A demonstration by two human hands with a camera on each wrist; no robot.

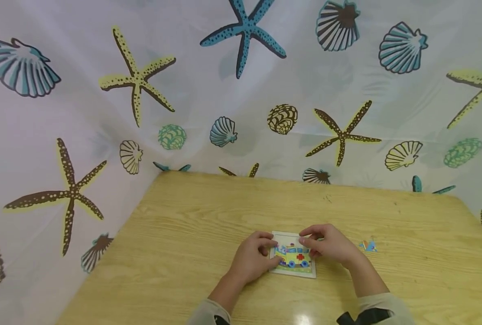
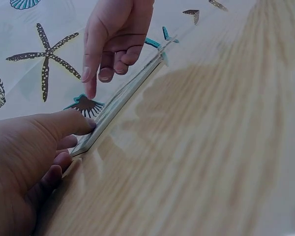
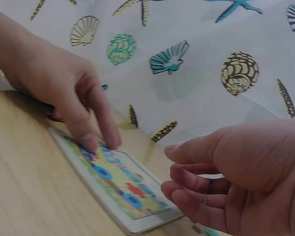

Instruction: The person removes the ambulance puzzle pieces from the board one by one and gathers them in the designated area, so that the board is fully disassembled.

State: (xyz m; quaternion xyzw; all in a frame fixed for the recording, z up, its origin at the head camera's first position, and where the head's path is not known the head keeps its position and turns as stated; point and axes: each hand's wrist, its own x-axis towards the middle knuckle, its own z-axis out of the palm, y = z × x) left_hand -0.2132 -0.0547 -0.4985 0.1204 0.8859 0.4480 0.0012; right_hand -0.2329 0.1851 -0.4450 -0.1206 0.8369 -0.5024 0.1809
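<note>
A small jigsaw puzzle in a white frame [image 1: 293, 273] lies on the table, showing a yellow ambulance with a red cross [image 1: 300, 257] and blue wheels. A pale strip without printed picture runs along its far side. At its left edge my left hand [image 1: 251, 258] holds the frame, thumb on top and fingers bent by the edge, as the left wrist view shows. Over the upper right corner hovers my right hand [image 1: 333, 243]. Its thumb and loosely bent fingers stand apart with nothing between them in the right wrist view [image 3: 250, 172].
Loose blue and orange puzzle pieces [image 1: 368, 245] lie on the table just right of my right hand. The wood-grain table [image 1: 192, 216] meets a white curtain [image 1: 249, 99] printed with starfish and shells at its back and sides.
</note>
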